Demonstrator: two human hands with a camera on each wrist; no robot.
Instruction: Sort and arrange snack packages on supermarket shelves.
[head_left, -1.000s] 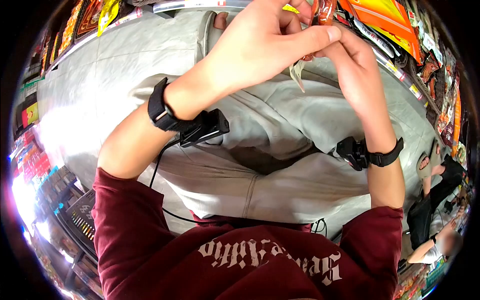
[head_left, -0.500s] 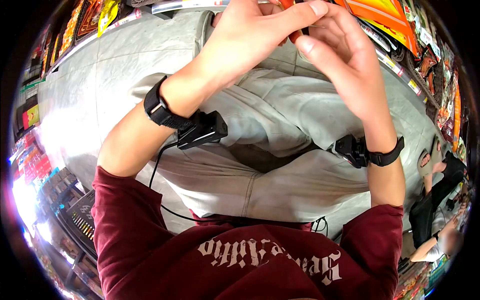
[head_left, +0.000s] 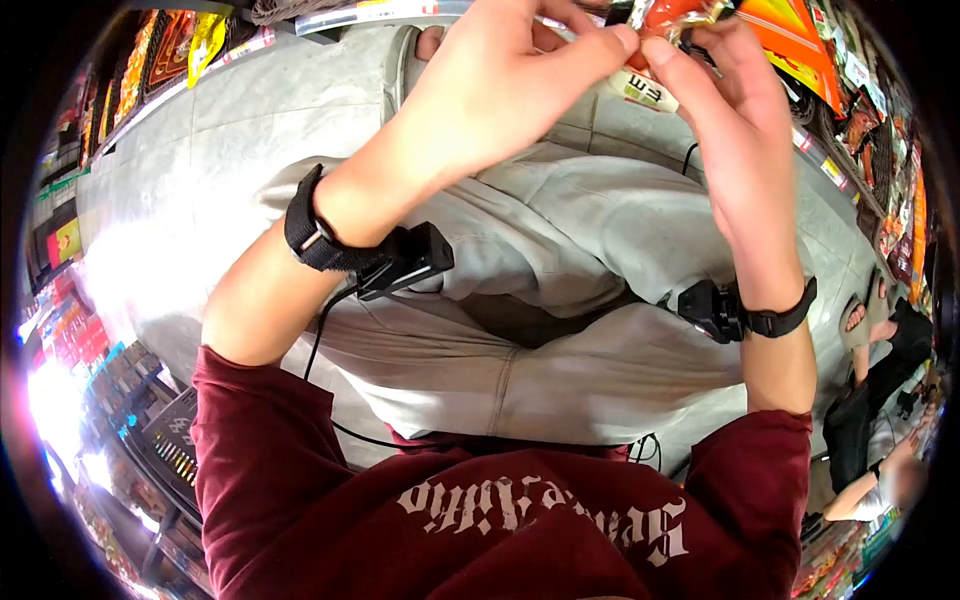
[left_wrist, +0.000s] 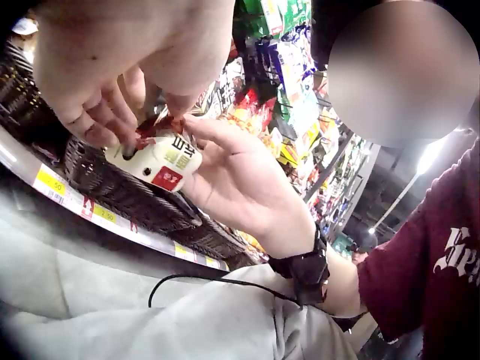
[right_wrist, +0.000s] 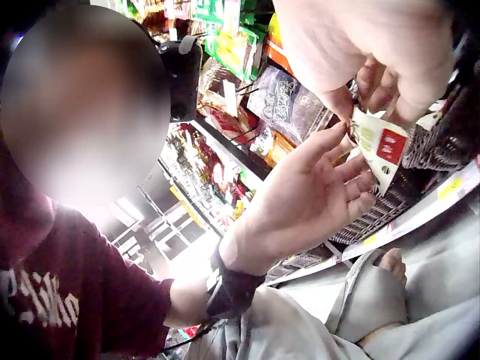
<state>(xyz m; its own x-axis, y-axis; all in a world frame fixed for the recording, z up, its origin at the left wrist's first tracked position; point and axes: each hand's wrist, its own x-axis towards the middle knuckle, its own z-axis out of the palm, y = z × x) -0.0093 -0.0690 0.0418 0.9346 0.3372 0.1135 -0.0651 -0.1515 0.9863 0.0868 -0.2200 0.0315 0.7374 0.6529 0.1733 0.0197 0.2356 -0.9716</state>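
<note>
A small snack packet (head_left: 648, 92) with red contents and a cream printed header is between my two hands, partly cut off by the head view's top edge. My left hand (head_left: 490, 85) pinches its edge between thumb and fingers. Opposite, my right hand (head_left: 742, 120) pinches it too, its thumb close to the left thumb. In the left wrist view the packet's header (left_wrist: 178, 157) shows a red square and a dark punched hole. The right wrist view shows the header (right_wrist: 371, 142) between both hands' fingertips; fingers hide the rest.
Store shelves with wicker baskets (left_wrist: 112, 180) and a price-tag rail (head_left: 370, 12) stand ahead. An orange bag (head_left: 790, 45) is just beyond my right hand. My grey trousers (head_left: 560, 220) lie below the hands. Another person (head_left: 890, 400) sits at the right.
The hands have gone from overlapping to thumb by thumb, the right hand shifting slightly right. The packet has turned, and its header's print now shows.
</note>
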